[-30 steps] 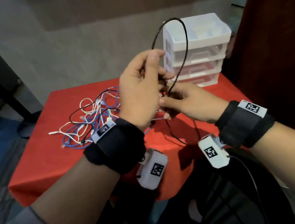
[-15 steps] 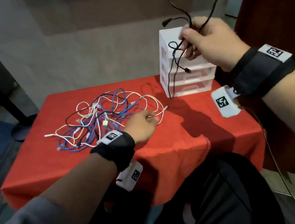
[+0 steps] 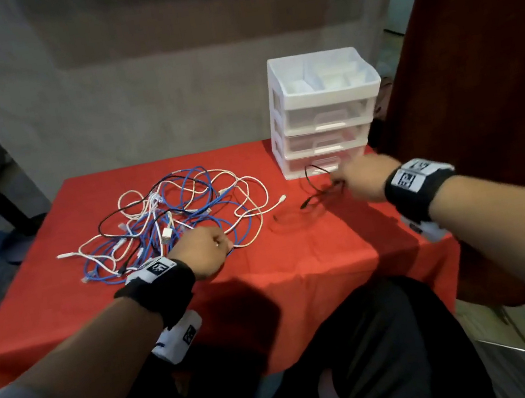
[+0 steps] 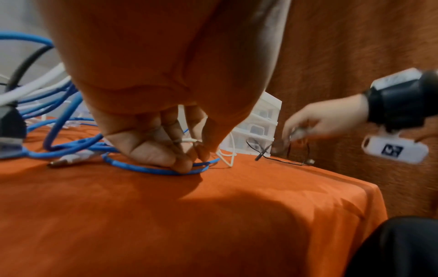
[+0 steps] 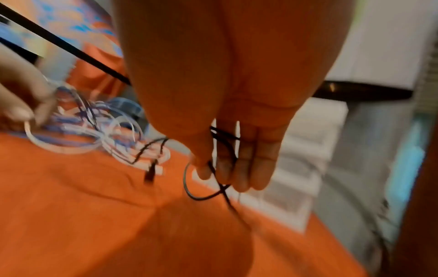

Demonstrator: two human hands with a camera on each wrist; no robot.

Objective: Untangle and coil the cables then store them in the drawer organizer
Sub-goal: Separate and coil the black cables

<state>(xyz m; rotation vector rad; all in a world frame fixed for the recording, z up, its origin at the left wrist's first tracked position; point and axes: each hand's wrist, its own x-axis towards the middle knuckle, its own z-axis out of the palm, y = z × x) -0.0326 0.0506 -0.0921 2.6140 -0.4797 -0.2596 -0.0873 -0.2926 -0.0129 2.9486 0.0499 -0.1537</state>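
My left hand (image 3: pixel 205 251) pinches a white cable (image 4: pixel 189 140) in the tangled blue-and-white pile (image 3: pixel 167 221) (mid-table); my right hand (image 3: pixel 367 178) grips the thin black cable (image 3: pixel 317 189) beside the white plastic drawer organizer (image 3: pixel 323 112), far right.

Black cable (image 3: pixel 317 189): thin, loosely looped, low over red cloth at 6 o'clock of organizer, one plug end trailing toward 8 o'clock.
Cable tangle (image 3: pixel 171 221): blue, white and black leads intertwined, uncoiled, flat on cloth, well apart from organizer at its 8 o'clock.
Drawer organizer (image 3: pixel 323 112): white frame, three clear drawers all closed, open divided tray on top, upright at table's 1 o'clock corner.
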